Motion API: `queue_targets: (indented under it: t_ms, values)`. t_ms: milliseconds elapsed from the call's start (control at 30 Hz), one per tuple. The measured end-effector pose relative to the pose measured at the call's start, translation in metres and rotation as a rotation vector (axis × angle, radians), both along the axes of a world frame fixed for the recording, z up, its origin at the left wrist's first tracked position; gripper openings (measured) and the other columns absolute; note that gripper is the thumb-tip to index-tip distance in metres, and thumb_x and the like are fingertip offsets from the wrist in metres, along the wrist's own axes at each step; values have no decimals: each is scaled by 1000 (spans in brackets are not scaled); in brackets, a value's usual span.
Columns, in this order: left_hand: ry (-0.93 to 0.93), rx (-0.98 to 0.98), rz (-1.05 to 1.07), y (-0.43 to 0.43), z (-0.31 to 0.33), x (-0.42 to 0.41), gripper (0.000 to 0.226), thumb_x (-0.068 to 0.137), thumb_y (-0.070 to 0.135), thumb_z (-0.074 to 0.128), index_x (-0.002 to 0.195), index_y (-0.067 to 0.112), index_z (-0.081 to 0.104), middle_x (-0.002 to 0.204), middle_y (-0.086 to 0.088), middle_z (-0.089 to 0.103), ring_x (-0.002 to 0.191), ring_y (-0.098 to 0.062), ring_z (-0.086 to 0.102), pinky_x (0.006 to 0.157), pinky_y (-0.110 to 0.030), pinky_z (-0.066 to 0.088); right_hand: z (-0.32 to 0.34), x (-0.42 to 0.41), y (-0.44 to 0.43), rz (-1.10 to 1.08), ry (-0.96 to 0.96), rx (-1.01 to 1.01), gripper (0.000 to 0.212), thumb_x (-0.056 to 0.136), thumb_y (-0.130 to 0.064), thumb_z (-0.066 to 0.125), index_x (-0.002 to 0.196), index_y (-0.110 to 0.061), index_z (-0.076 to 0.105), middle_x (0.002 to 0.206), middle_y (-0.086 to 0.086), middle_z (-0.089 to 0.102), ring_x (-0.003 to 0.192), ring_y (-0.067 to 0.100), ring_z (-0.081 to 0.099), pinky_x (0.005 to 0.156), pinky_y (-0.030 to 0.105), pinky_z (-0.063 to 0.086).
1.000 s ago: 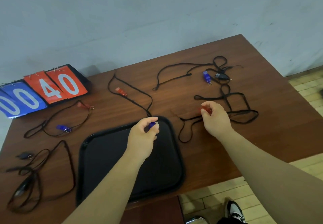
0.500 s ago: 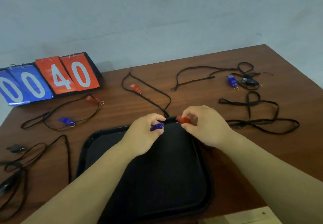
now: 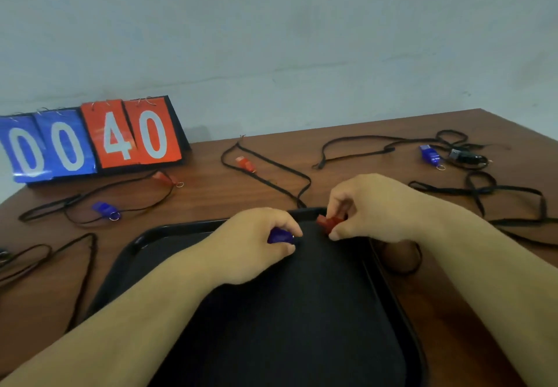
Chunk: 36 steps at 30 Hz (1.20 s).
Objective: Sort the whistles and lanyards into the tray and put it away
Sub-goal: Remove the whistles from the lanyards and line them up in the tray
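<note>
Currently both hands are hovering over the far end of the tray (image 3: pixel 169 231), which is lying on the near part of the table (image 3: pixel 356 172); no whistle or lanyard is showing on the visible part of its floor. The left hand (image 3: pixel 256 244) is pinching the blue whistle (image 3: pixel 280 237) between curled fingers and thumb, and the whistle's long axis is running roughly left to right, its tip peeking out towards the right. The right hand (image 3: pixel 374 208) is pinching the red whistle (image 3: pixel 329 223) likewise, the body sticking out leftwards from the fingertips, so the two whistles are pointing at each other, close but apart. Deciding relation: the tray floor is lying directly beneath and nearward of both whistles. The left hand is sitting nearer and well inside the rim, whereas the right hand is hanging just above the far right corner, so the red whistle is probably needing a small nearward shift before release. A lanyard loop (image 3: pixel 404 272) is lying just beside the tray's right rim under the right wrist; whether it is tied to the red whistle cannot be told. Waiting on the table are a far red whistle (image 3: pixel 245 163), a far blue whistle (image 3: pixel 430 154) at the right and other lanyards (image 3: pixel 510 188), with a scoreboard (image 3: pixel 90 142) standing at the far left
</note>
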<state>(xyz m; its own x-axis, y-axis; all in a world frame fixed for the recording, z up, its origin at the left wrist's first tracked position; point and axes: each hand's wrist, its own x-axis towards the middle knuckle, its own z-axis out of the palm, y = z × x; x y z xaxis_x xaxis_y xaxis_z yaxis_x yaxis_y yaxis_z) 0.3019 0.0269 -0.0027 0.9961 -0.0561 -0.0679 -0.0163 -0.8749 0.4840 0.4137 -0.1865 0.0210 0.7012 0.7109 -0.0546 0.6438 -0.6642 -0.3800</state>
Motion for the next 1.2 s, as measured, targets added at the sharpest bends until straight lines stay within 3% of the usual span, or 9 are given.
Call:
queue_targets:
  t_ms: [133,233,300,433,633,967,1033,1133,1200]
  values:
    - [-58,64,-14,-4,-4,1,17,96,35,69,111,42,68,115,21,59,104,0,58,96,-25,49,-5,-6,0,7,-83,19,23,77,-41,85,96,-33,73,89,-19,64,86,0,61,73,19,47]
    - [-81,82,-15,-10,-8,0,14,97,37,67,110,42,68,111,18,59,101,-1,59,96,-28,50,-5,-8,2,12,-102,-19,25,81,-42,82,102,-33,74,92,-18,63,88,5,60,80,26,50]
    - [-68,107,-39,-9,-5,1,16,97,39,66,112,43,66,109,19,57,99,0,58,92,-23,49,-4,-9,1,7,-111,-46,26,84,-43,78,108,-34,73,93,-17,63,91,6,60,85,28,52]
    - [-51,133,-46,-2,0,2,24,97,36,67,120,41,65,111,21,54,99,2,57,84,-12,41,-5,-8,1,-4,-179,-81,27,90,-46,71,113,-33,74,99,-15,64,92,6,59,80,25,48]
    - [-10,94,-55,5,6,0,33,97,33,66,129,41,64,118,22,57,105,1,58,91,-15,43,-7,-10,3,-31,-116,-40,23,85,-43,77,107,-39,69,108,-18,61,99,5,57,89,27,50]
    - [-7,88,-23,4,12,-2,35,100,23,63,130,41,63,112,22,60,94,4,58,76,-10,42,-12,-7,3,-55,-61,45,16,88,-37,75,102,-40,69,96,-19,64,86,-1,59,70,15,42]
    - [-2,98,-12,2,13,-2,38,100,20,62,132,41,61,110,22,59,94,3,58,78,-11,42,-12,-6,5,-68,-68,57,17,87,-37,77,102,-40,69,95,-19,65,86,-1,59,71,16,44]
    - [12,89,6,1,16,-3,47,100,14,60,138,42,56,114,21,61,100,2,59,92,-17,47,-11,-7,3,-88,-59,95,31,84,-44,79,111,-43,64,100,-20,64,88,-3,59,74,15,44]
    - [-48,0,49,2,20,-4,49,101,14,59,139,45,53,114,22,61,102,3,60,93,-16,48,-8,-9,1,-117,-86,183,31,82,-47,79,109,-43,63,98,-22,63,90,-4,58,75,14,44]
